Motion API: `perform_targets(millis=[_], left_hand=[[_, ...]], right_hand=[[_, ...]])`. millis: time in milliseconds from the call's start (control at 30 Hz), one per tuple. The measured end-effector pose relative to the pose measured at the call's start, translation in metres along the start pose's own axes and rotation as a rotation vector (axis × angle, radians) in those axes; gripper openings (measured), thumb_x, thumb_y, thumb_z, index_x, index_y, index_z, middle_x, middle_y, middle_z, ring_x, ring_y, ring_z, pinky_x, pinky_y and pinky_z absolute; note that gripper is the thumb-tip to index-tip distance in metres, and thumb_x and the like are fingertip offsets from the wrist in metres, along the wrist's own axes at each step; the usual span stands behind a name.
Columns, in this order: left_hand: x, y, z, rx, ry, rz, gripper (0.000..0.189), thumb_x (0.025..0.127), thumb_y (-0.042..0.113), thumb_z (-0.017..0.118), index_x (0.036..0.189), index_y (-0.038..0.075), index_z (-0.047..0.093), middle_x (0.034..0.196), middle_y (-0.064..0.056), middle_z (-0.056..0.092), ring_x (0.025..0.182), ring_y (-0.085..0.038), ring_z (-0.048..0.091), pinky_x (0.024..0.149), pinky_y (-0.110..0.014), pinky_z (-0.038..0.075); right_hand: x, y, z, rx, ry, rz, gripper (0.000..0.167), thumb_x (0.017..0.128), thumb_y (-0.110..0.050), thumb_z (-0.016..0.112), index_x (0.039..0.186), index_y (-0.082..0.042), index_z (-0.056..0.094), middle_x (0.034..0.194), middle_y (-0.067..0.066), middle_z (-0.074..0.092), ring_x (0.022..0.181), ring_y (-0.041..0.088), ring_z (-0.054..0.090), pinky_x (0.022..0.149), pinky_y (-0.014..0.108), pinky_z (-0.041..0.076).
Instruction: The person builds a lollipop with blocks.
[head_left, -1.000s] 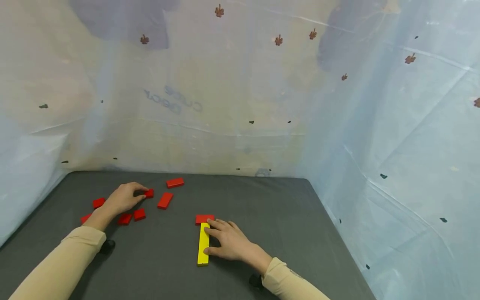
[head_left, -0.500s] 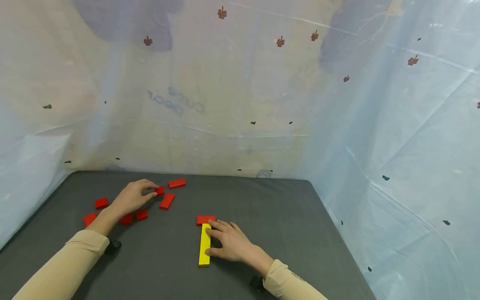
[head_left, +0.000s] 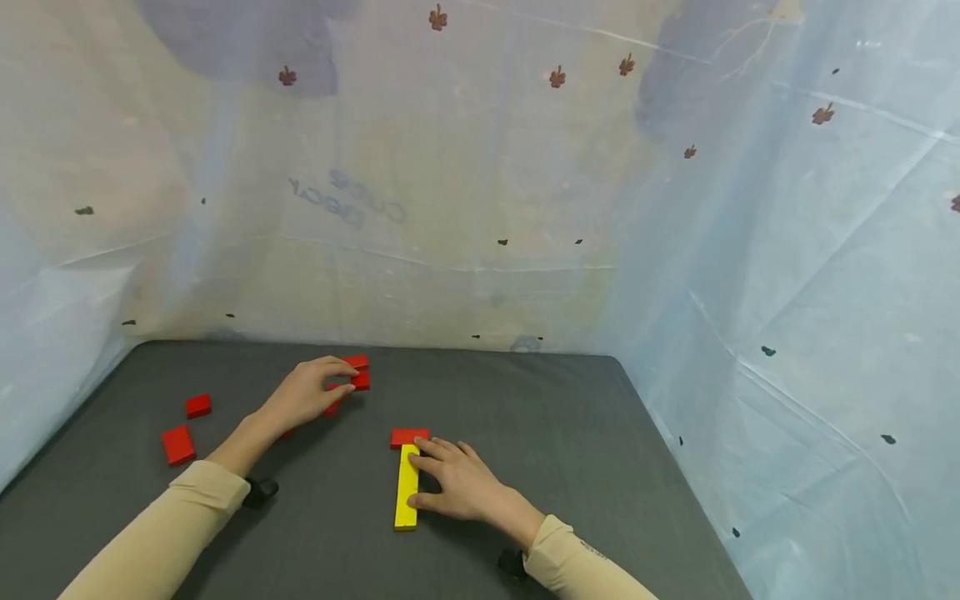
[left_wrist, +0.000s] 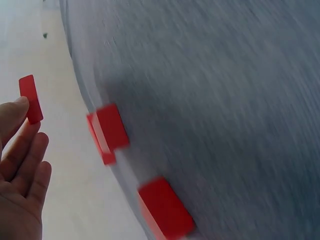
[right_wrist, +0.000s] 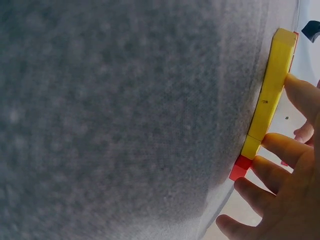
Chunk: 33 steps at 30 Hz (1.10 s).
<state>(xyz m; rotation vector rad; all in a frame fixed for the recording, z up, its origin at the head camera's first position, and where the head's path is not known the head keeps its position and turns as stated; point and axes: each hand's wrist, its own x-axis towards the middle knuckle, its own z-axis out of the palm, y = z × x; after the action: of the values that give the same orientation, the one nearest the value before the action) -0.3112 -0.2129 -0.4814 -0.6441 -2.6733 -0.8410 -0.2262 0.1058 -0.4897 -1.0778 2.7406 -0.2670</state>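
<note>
My left hand [head_left: 303,393] pinches a small red block [left_wrist: 31,100] between thumb and fingertips, held in the air in the left wrist view. Behind and below that hand in the head view are other red blocks, partly hidden by the fingers. Toward the middle of the table, yellow blocks [head_left: 406,496] form one straight bar, with a seam visible in the right wrist view. A red block [head_left: 408,437] lies crosswise at the bar's far end. Along the bar's right side my right hand [head_left: 461,485] rests, fingers spread, thumb and fingertips touching the yellow and red blocks.
Two red blocks lie at the left, a larger one [head_left: 178,446] and a smaller one [head_left: 198,406]. Another red block [head_left: 357,362] is near the table's back edge. A translucent plastic sheet [head_left: 480,183] hangs around the dark grey table [head_left: 570,433].
My left hand has moved right across the back of the table, carrying the red block along in its pinch. The right hand and the yellow bar have stayed in place.
</note>
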Motion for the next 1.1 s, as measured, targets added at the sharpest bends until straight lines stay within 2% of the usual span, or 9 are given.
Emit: perform_targets(millis=[267, 533, 767, 1100], left_hand=[[0.010, 0.015, 0.019, -0.034, -0.046, 0.038, 0.028, 0.093, 0.015, 0.080, 0.119, 0.006, 0.077, 0.120, -0.012, 0.073, 0.110, -0.033, 0.069, 0.091, -0.053, 0.058], [0.015, 0.024, 0.036, -0.025, -0.136, 0.077, 0.023, 0.092, 0.016, 0.081, 0.115, 0.010, 0.079, 0.117, -0.006, 0.072, 0.108, -0.028, 0.069, 0.091, -0.049, 0.058], [0.016, 0.025, 0.046, -0.027, -0.206, 0.084, 0.023, 0.093, 0.017, 0.081, 0.115, 0.012, 0.079, 0.117, -0.005, 0.072, 0.106, -0.026, 0.069, 0.089, -0.045, 0.059], [0.016, 0.026, 0.057, -0.024, -0.272, 0.118, 0.022, 0.093, 0.018, 0.081, 0.113, 0.012, 0.079, 0.113, -0.004, 0.073, 0.104, -0.026, 0.070, 0.089, -0.046, 0.059]], right_hand=[[0.002, 0.000, -0.001, -0.010, -0.003, 0.010, 0.068, 0.100, -0.056, 0.063, 0.158, -0.023, 0.048, 0.169, -0.002, 0.032, 0.154, 0.024, 0.033, 0.119, 0.059, 0.033], [0.003, 0.001, 0.000, -0.015, -0.007, 0.015, 0.068, 0.100, -0.057, 0.063, 0.157, -0.024, 0.049, 0.168, -0.003, 0.033, 0.153, 0.023, 0.034, 0.120, 0.058, 0.033], [0.003, 0.000, 0.000, -0.015, -0.011, 0.023, 0.068, 0.100, -0.058, 0.063, 0.158, -0.025, 0.048, 0.168, -0.004, 0.033, 0.153, 0.024, 0.034, 0.120, 0.059, 0.032], [0.002, 0.000, 0.000, -0.028, 0.001, 0.017, 0.068, 0.100, -0.057, 0.063, 0.157, -0.024, 0.049, 0.168, -0.003, 0.034, 0.152, 0.025, 0.036, 0.119, 0.059, 0.033]])
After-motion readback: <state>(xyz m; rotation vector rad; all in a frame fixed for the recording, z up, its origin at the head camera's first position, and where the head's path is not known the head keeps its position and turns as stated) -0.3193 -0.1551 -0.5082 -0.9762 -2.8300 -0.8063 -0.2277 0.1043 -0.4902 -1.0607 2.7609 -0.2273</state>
